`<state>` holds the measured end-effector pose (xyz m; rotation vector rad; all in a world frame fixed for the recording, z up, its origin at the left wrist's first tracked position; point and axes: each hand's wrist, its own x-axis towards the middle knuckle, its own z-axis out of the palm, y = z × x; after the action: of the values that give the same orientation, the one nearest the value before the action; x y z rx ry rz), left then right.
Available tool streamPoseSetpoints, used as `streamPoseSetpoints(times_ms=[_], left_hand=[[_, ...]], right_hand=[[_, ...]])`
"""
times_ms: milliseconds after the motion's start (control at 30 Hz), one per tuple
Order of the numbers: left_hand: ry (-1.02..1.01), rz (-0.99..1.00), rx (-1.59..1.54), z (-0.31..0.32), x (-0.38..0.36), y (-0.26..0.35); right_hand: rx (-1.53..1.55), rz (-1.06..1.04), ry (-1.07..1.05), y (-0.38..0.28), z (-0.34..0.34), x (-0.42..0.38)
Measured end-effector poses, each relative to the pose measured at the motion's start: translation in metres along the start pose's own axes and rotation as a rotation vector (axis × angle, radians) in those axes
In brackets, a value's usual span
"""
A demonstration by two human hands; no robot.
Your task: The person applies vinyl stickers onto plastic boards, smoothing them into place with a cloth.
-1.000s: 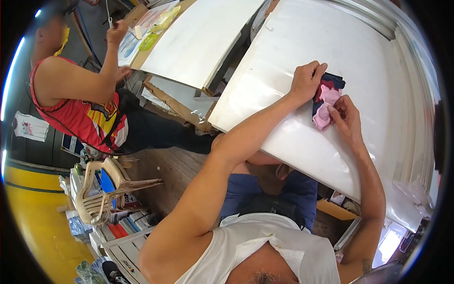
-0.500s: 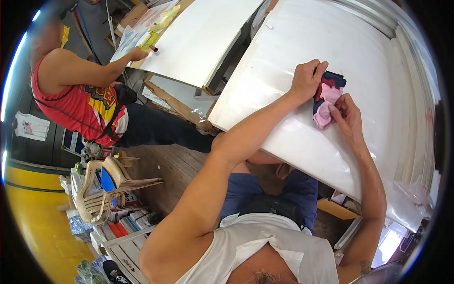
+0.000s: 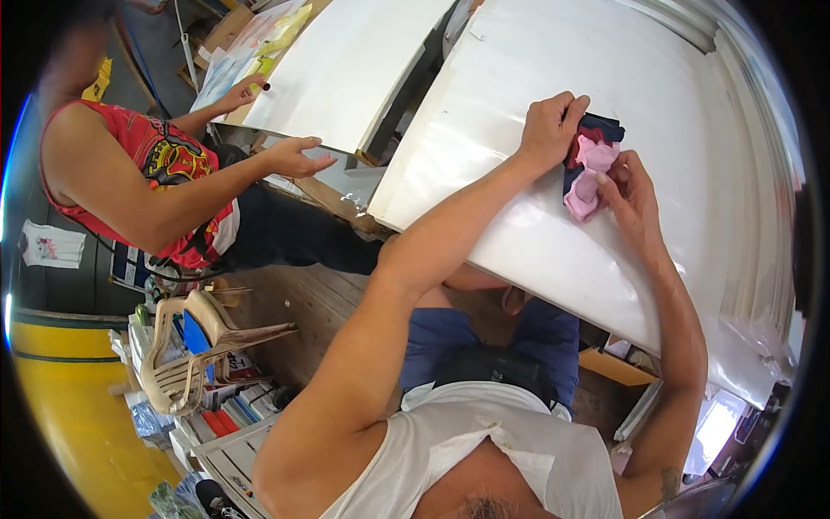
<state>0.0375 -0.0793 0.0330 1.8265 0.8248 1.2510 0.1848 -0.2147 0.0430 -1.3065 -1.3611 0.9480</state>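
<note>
we see left hand (image 3: pixel 551 130) fisted on pink and navy cloth (image 3: pixel 590 166) | right hand (image 3: pixel 629 197) fingers pinching cloth's pink edge | cloth on white board (image 3: pixel 519 104), upper right of frame | no containers near | co-worker upper left

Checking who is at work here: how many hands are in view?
4. The person's left hand and right hand grip a cloth bundle; a co-worker's two hands are at the far-left board.
</note>
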Motion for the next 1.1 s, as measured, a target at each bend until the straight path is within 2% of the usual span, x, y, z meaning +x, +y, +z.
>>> streamPoseSetpoints(times_ms=[33, 133, 167, 300, 833, 933, 1100], left_hand=[[-0.005, 0.001, -0.008, 0.0, 0.0, 0.0], [-0.01, 0.034, 0.006, -0.002, 0.001, 0.001], [-0.032, 0.029, 0.002, -0.003, 0.002, 0.0], [-0.071, 0.009, -0.019, -0.006, 0.0, 0.002], [-0.076, -0.001, -0.021, -0.005, -0.002, 0.001], [-0.12, -0.065, -0.036, -0.006, -0.003, 0.0], [-0.096, -0.033, -0.033, -0.007, -0.004, 0.004]], right_hand=[[0.074, 0.003, 0.004, -0.003, 0.001, 0.0], [0.036, 0.013, 0.036, -0.001, 0.006, 0.004], [-0.09, 0.039, 0.005, -0.001, 0.002, 0.006], [0.038, 0.012, -0.024, 0.005, 0.005, 0.008], [0.019, -0.011, -0.04, 0.003, 0.0, 0.003], [0.03, -0.024, -0.04, -0.002, 0.0, 0.003], [0.009, 0.016, -0.032, -0.001, 0.002, 0.004]])
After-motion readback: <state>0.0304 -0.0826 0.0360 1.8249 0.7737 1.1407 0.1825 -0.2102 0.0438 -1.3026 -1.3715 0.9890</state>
